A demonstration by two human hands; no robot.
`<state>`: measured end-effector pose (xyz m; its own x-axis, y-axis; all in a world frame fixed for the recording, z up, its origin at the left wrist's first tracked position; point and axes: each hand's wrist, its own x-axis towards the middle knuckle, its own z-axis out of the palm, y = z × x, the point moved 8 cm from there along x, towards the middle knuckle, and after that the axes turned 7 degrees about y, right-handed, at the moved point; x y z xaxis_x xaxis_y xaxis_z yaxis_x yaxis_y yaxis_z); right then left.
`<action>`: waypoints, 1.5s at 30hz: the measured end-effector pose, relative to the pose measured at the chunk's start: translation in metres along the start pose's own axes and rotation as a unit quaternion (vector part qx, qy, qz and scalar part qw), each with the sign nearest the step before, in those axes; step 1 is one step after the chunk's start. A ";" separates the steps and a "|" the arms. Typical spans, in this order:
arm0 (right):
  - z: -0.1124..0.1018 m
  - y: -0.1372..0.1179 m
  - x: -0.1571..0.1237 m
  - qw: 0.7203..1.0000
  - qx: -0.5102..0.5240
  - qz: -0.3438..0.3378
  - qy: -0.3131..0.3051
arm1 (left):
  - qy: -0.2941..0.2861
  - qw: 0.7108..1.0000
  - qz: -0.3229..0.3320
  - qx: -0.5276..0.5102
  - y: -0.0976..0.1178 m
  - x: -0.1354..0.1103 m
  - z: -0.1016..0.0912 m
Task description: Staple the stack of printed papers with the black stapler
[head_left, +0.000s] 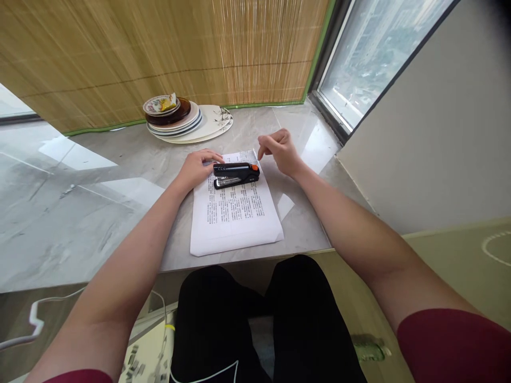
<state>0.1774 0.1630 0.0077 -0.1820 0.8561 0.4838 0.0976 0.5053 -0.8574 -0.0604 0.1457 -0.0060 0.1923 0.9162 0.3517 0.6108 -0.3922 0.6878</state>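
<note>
A stack of printed paper sheets (239,234) lies on the grey marble ledge in front of me. Across its upper half rests a black stapler (236,175) with an orange piece at its right end. My left hand (198,167) is at the upper left edge of the sheets, palm down, fingers stretched over the paper beside the stapler's left end. At the upper right corner of the sheets is my right hand (281,151), its fingers curled and its fingertips close to the paper's edge. Whether anything is between those fingertips is too small to make out.
Stacked plates and small dishes (173,114) stand at the back, on a large oval plate (217,119). Behind them hangs a bamboo blind (179,53). A window (379,48) and a white wall (439,133) bound the right side. Below the ledge are a white cable (35,319) and a bottle (369,348).
</note>
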 end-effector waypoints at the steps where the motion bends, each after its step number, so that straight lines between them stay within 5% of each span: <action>1: -0.002 0.000 0.000 1.000 0.006 0.004 -0.001 | 0.000 1.000 0.000 0.000 0.000 0.000 0.000; 13: 0.011 -0.001 -0.002 0.996 -0.012 -0.003 -0.087 | -0.002 1.000 0.008 0.005 -0.002 0.001 -0.001; 19: 0.010 -0.016 -0.001 0.997 0.002 -0.066 -0.049 | 0.005 1.000 0.007 -0.009 -0.005 0.002 -0.002; 25: 0.062 -0.027 -0.021 0.951 -0.065 -0.155 -0.257 | 0.014 1.000 0.002 -0.014 -0.008 0.002 -0.002; 28: 0.058 -0.026 -0.019 0.962 -0.067 -0.142 -0.223 | 0.072 0.997 -0.005 -0.028 -0.008 0.002 -0.012; 32: 0.029 -0.030 -0.008 0.982 -0.102 -0.142 -0.070 | 0.170 0.974 -0.004 -0.150 -0.004 0.000 -0.026; 35: 0.021 -0.033 -0.005 0.966 -0.173 -0.191 0.000 | 0.120 0.953 -0.052 -0.275 -0.007 0.003 -0.014; 39: 0.030 -0.030 -0.009 0.929 -0.249 -0.272 0.004 | -0.012 0.938 -0.099 -0.331 -0.004 0.002 0.008; 45: 0.042 -0.036 -0.017 0.892 -0.325 -0.311 -0.044 | -0.039 0.932 -0.120 -0.340 -0.005 -0.002 0.010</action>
<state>0.1355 0.1257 0.0232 -0.4714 0.3914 0.7903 0.4923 0.8603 -0.1324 -0.0567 0.1471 -0.0165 0.1851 0.9769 0.1064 0.0198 -0.1120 0.9935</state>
